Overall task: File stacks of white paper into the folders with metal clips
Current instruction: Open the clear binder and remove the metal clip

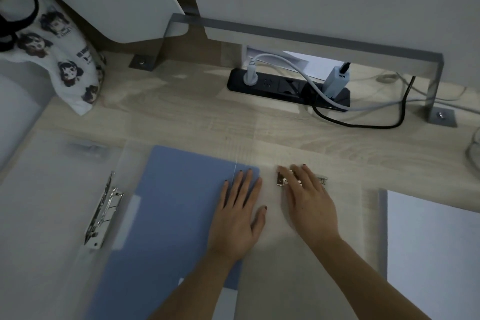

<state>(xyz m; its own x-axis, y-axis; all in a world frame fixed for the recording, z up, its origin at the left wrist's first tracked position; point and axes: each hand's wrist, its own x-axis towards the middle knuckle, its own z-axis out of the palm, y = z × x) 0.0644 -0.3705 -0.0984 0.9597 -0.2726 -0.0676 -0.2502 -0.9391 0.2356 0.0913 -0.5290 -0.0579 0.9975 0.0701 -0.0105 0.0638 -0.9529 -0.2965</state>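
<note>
A clear plastic folder [306,254] lies open on the desk in front of me, with a blue folder [168,210] showing under its left flap. My left hand [237,215] rests flat on that flap, fingers spread. My right hand [309,200] lies on the right half, its fingers over a metal clip [281,180] near the top edge. To the left, another clear folder [46,202] lies open with a metal lever clip [102,212] along its spine. A stack of white paper [433,254] sits at the right.
A black power strip [288,88] with plugs and cables sits at the back of the wooden desk [194,117]. A printed cloth bag [65,60] stands at the back left. A grey metal bracket [311,39] holds a partition above the strip.
</note>
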